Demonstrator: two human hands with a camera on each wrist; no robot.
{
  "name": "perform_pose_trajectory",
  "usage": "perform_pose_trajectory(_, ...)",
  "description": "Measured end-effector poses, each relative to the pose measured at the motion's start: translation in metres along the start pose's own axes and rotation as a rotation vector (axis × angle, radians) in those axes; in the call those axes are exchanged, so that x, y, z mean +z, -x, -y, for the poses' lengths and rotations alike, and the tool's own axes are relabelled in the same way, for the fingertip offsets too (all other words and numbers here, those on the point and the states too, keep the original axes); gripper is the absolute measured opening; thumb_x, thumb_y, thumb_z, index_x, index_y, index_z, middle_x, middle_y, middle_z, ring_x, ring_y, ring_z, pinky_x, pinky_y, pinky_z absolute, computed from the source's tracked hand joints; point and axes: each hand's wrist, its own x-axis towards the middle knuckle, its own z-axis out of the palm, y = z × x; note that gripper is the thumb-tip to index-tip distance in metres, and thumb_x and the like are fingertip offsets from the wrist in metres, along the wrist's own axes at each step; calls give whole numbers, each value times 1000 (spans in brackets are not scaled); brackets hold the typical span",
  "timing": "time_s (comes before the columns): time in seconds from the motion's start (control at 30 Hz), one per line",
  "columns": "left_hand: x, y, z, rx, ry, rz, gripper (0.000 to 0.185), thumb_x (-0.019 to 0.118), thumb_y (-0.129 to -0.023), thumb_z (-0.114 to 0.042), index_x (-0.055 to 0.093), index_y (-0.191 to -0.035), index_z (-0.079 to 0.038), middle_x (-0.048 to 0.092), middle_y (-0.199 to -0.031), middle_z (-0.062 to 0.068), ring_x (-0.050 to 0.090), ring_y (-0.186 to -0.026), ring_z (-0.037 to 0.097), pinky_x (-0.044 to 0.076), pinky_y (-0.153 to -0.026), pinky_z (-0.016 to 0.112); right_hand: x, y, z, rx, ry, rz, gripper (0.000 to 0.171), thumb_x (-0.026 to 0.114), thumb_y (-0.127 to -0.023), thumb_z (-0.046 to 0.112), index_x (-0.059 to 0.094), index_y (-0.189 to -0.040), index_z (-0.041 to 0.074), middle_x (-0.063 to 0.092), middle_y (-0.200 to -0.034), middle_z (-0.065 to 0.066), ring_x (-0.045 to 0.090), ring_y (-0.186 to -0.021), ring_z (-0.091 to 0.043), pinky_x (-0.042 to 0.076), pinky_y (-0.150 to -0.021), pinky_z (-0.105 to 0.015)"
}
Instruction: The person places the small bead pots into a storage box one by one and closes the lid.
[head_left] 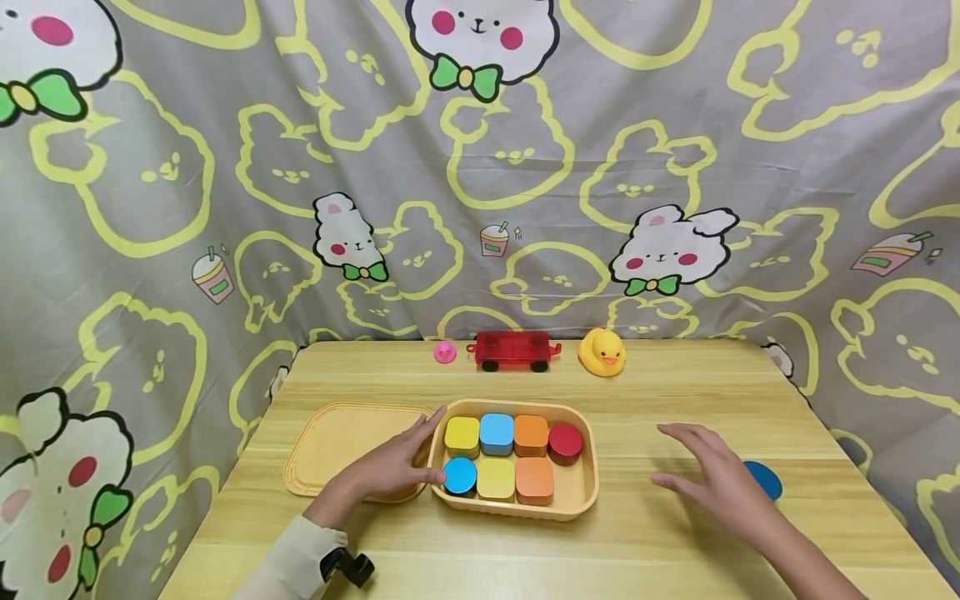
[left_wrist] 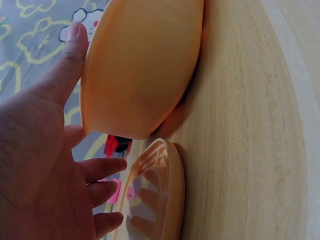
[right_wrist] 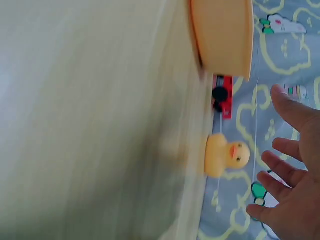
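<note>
The light is bright and soft, with only faint shadows. The head picture is sharp but bends at its edges. The right wrist picture is blurry.

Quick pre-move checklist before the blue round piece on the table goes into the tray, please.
1. Tray steadied: ok, left hand touches its left wall.
2. Right hand free: ok, fingers spread, holding nothing.
3. Blue piece reachable: ok, it lies just beyond the right hand, partly hidden.
4. Free slot in the tray: ok, lower right corner is bare.
5. Lid out of the way: ok, it lies left of the tray.
6. Piece fits the slot: cannot tell.
</note>
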Motion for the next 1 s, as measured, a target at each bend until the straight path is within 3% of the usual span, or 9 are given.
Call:
perform_pose_trajectory(0.27,1,-1,1,-3,6,-2,103,70,-91,-60,5,-167,-34,14,-171,19,9,-158,40,24,-119,68,-16,17,-34,57,4,-26,75,89,-82,30,56,-141,-2,51,-141,-26,45,-126,-53,42,-90,-69)
perform_pose_trajectory(0.57,1,0,1,-4,8,-3,104,70,-91,-59,6,-168,-33,15,-171,18,9,-158,40,24,-119,67,-29,32,-72,194,46,71,84,86,-85,37,48,-144,-9,41,-143,-37,38,-123,-62,41,-87,-74)
perform_pose_trajectory(0.77,1,-1,1,-2,7,-4,104,70,-91,-59,6,-168,-32,15,-171,15,9,-158,41,23,-119,67,-33,37,-86,233,75,112,86,86,-84,38,47,-144,-10,40,-140,-41,40,-121,-63,42,-88,-75)
perform_pose_trajectory(1.0,1,-1,1,-6,11,4,103,70,-91,-59,5,-168,-33,15,-171,18,9,-158,40,24,-119,68,-36,37,-95,258,110,161,85,86,-84,39,49,-143,-10,49,-130,-44,50,-114,-63,49,-84,-69)
